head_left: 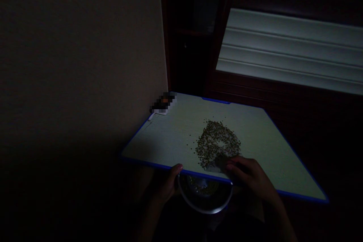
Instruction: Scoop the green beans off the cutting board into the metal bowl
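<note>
A pale board (269, 147) with a blue rim carries a spread of small brown grains or seeds (214, 136), loosely scattered at the fringes. My left hand (169, 184) grips the near rim, its thumb over the edge and the other fingers hidden. My right hand (252, 176) rests over the board at the near side of the grains. Its fingers are bent together, pointing left; shadow hides whatever may be between them. Partly beneath the near rim sits a round metal bowl (211, 211) with similar grains inside.
A phone-like device (161, 112) with a white edge and cable lies at the board's far left corner, its screen blurred out. A plain wall (85, 64) stands on the left. Behind are dark wood furniture and a pale ridged panel (289, 49). The light is dim.
</note>
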A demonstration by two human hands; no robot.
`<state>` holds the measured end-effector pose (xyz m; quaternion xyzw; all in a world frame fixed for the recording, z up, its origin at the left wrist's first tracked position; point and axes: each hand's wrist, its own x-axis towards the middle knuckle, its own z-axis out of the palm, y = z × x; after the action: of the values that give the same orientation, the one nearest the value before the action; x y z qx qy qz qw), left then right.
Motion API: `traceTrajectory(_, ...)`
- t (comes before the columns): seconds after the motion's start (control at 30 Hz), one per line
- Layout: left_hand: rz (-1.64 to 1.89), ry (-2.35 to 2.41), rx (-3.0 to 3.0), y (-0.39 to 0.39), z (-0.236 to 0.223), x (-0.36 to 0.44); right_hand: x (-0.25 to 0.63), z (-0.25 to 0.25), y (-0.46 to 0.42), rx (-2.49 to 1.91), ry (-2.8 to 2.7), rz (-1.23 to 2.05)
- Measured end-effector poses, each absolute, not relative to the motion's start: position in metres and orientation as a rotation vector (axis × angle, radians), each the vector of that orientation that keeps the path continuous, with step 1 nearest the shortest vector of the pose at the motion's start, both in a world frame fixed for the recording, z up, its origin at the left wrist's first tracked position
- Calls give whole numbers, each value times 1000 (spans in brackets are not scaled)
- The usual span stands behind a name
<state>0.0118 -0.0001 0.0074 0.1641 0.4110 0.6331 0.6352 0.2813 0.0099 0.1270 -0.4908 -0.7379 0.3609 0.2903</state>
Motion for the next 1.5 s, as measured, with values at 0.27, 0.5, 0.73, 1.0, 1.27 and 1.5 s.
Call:
traceTrajectory(0.27, 1359, 888, 299, 0, 11, 13, 285, 122, 11, -1369, -1806, 868)
traceTrajectory(0.5, 1363, 926, 282, 0, 11, 13, 284, 122, 11, -1401, -1847, 865)
traceTrajectory(0.73, 1407, 961, 342, 0, 7, 11, 283, 124, 11, -1384, -1871, 891)
traceTrajectory(1.0, 1375, 934, 332, -2, 8, 12, 282, 125, 11, -1349, -1914, 889)
traceTrajectory(1.27, 1430, 956, 355, 0, 13, 13, 281, 124, 13, -1329, -1960, 871)
traceTrajectory(1.5, 1387, 955, 296, -1, 16, 13, 281, 124, 13, -1331, -1971, 908)
